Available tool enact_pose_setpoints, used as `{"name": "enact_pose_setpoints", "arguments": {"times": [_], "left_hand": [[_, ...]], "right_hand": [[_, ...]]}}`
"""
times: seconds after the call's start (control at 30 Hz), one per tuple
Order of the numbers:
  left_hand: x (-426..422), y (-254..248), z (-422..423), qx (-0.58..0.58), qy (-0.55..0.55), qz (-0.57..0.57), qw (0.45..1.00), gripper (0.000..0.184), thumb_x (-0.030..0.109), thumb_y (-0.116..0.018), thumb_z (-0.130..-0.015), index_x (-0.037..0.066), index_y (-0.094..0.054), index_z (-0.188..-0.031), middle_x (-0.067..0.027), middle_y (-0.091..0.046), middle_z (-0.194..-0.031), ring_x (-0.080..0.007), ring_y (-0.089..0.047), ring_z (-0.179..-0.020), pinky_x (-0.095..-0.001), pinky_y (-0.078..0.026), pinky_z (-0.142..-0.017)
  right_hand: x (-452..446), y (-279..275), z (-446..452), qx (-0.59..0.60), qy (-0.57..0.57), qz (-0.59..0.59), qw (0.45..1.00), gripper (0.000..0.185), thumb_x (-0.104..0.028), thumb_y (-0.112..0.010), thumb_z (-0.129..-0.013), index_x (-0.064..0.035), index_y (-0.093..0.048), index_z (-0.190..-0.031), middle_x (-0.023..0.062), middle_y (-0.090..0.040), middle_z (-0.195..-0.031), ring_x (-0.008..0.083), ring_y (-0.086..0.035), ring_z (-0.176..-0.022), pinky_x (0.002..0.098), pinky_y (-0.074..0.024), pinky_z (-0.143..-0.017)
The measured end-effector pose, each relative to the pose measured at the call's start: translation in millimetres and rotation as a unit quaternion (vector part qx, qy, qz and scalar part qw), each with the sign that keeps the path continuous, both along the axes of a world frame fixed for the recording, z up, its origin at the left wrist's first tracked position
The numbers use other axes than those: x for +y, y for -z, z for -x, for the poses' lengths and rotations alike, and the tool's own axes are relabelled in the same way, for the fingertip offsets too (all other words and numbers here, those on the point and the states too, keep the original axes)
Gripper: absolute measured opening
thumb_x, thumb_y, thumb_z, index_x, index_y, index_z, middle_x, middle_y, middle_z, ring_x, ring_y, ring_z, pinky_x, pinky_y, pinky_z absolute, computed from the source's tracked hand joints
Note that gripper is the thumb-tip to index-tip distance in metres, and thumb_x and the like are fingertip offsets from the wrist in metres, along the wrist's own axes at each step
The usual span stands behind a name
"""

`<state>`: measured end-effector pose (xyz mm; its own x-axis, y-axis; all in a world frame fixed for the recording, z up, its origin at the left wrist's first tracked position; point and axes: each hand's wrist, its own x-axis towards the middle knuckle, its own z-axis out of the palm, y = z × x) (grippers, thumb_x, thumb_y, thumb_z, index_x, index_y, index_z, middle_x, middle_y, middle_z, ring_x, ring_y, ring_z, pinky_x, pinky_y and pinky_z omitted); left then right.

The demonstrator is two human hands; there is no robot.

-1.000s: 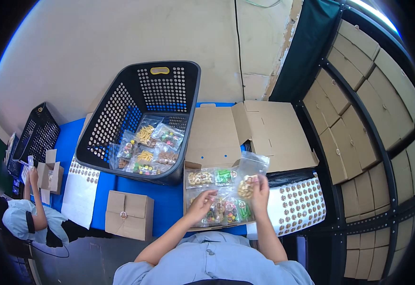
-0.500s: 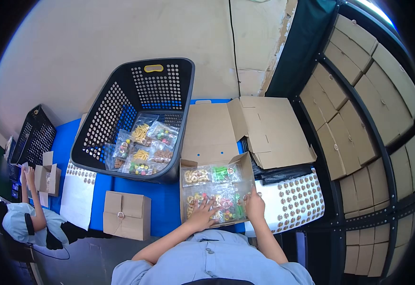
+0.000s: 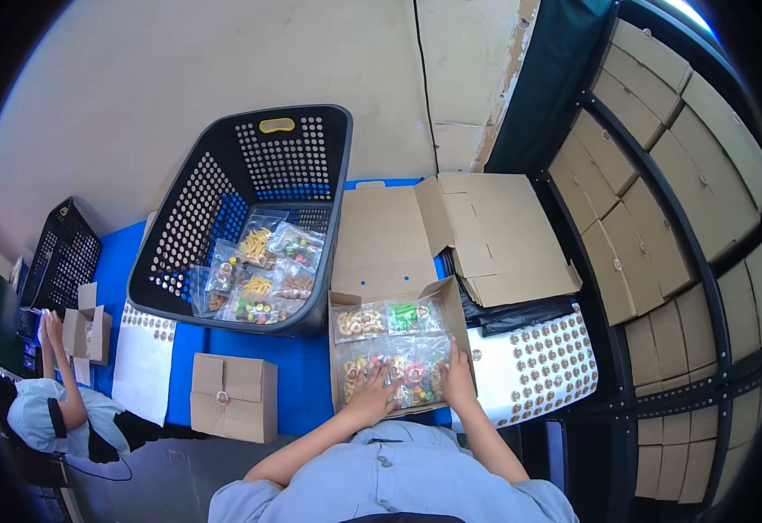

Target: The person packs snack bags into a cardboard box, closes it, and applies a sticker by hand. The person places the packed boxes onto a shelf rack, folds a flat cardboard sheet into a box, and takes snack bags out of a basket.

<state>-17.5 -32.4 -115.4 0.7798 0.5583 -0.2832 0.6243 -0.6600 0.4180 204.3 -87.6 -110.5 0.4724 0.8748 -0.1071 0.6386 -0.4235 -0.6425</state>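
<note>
An open cardboard box [image 3: 338,349] lies in front of me with clear snack bags in it. Its back row shows a bag of pale rings [image 3: 361,323] and a bag of green pieces [image 3: 411,316]. My left hand [image 3: 372,397] rests with spread fingers on the front bags at the left. At the front right, my right hand [image 3: 457,380] touches a bag [image 3: 433,362] beside the box's right wall, fingers apart. A large black basket [image 3: 335,218] behind and to the left holds several more snack bags [image 3: 259,283].
A closed box [image 3: 233,401] stands left of the open one. Flattened cardboard [image 3: 507,235] and a sticker sheet [image 3: 551,370] lie at the right, near shelves of boxes [image 3: 620,261]. At the far left a co-worker [image 3: 58,410] handles another box [image 3: 89,336] near a smaller basket [image 3: 63,257].
The bag that my right hand held up a second ago is down in the box. My right hand has moved from the box's right wall onto the bags; my left hand has flattened over them.
</note>
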Motion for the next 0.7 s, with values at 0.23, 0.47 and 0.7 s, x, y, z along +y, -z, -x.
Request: {"name": "enact_pose_setpoints", "arguments": {"times": [0.23,0.47,0.7], "left_hand": [[12.4,-13.3,13.2,-0.172,-0.068,0.073,0.98,0.05,0.024,-0.052,-0.094,0.013,-0.04,-0.142,-0.0217,-0.023,-0.152,-0.0439,-0.02,-0.141,-0.0537,-0.022,-0.113],[18.0,-3.2,39.7,-0.111,-0.074,0.087,0.987,0.048,0.02,-0.052,-0.093,0.012,-0.044,-0.14,-0.0223,-0.028,-0.15,-0.0469,-0.023,-0.139,-0.0504,-0.024,-0.114],[29.0,-119.7,63.8,-0.295,-0.014,-0.096,0.95,0.029,0.008,-0.057,-0.086,0.01,-0.062,-0.114,-0.0143,-0.057,-0.123,-0.0335,-0.053,-0.118,-0.0464,-0.039,-0.104]], "right_hand": [[15.6,-12.9,-8.3,-0.064,-0.045,-0.118,0.99,0.036,-0.005,-0.058,-0.087,0.0031,-0.054,-0.121,0.025,-0.052,-0.118,0.0412,-0.051,-0.111,0.0426,-0.0421,-0.097],[26.3,-10.3,9.5,-0.068,-0.189,-0.116,0.973,0.031,-0.01,-0.061,-0.084,-0.0017,-0.061,-0.114,0.0232,-0.061,-0.11,0.0392,-0.056,-0.107,0.0449,-0.0415,-0.097],[66.2,-69.1,14.3,-0.073,-0.192,-0.159,0.966,0.026,-0.006,-0.061,-0.084,-0.0027,-0.064,-0.11,0.0199,-0.064,-0.104,0.0364,-0.058,-0.1,0.0423,-0.0442,-0.091]]}}
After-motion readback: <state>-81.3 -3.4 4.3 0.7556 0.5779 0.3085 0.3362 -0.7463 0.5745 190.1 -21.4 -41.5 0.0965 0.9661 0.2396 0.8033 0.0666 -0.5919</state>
